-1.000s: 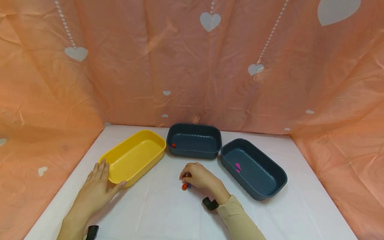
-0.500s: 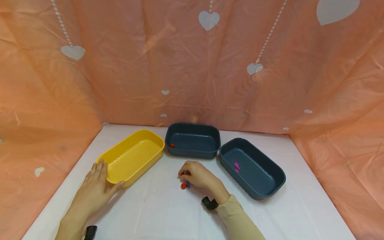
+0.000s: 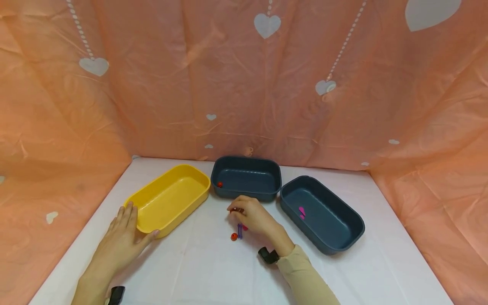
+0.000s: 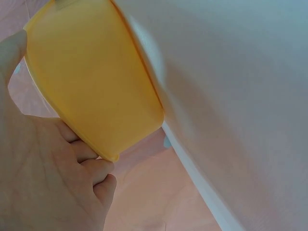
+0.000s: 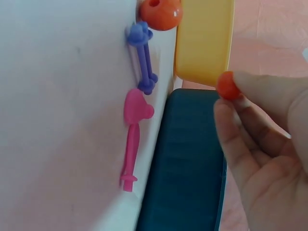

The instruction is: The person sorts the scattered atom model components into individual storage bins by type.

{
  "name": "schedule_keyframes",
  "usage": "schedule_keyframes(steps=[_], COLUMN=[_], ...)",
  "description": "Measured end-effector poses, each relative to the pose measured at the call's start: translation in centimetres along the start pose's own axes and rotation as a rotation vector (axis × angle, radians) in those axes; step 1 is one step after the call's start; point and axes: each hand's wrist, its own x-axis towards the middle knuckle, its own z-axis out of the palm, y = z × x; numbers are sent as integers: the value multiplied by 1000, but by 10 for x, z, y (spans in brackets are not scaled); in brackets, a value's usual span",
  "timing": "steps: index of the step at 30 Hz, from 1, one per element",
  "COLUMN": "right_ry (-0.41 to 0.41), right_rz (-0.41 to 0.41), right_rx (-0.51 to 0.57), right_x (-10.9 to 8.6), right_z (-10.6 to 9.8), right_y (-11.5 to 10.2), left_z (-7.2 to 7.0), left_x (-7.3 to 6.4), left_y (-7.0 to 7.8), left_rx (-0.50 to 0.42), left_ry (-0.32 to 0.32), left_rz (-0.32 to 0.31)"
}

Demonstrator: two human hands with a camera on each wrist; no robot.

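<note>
My right hand (image 3: 257, 218) is raised over the table, in front of the middle dark tray (image 3: 248, 195). Between thumb and fingertips it pinches an orange-red bead (image 5: 227, 85). Under and beside it on the white cloth lie another orange-red bead (image 5: 162, 13) with a hole, a purple piece (image 5: 143, 60) with two thin bars and knobbed ends, and a pink piece (image 5: 137, 108) with a stem. In the head view the hand partly covers the pink piece. My left hand (image 3: 118, 241) rests on the near end of the yellow tray (image 4: 91, 82), fingers straight over its rim.
Inside the middle dark tray lies one orange-red bead (image 3: 220, 184). A second dark tray (image 3: 352, 239) stands angled at the right, with small pink pieces (image 3: 302, 211) in it. Peach cloth (image 3: 236, 106) with hearts hangs behind the white tabletop (image 3: 198, 271) and on both sides.
My right hand has lifted and moved slightly away from me, with a bead now in its fingertips. The purple and pink pieces have come into fuller view. The left hand stays put.
</note>
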Motion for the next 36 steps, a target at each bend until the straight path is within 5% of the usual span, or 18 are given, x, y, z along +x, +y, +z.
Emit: schedule_keyframes(steps=[17, 36], right_ry=[269, 294], right_rz=[-26, 103], right_rx=[90, 91], right_x=[21, 45], right_z=[-3, -13], right_y=[15, 37], left_z=[1, 0], left_x=[-2, -1], left_y=[-1, 0], left_rx=[-3, -5], left_ry=[15, -1], left_rz=[3, -9])
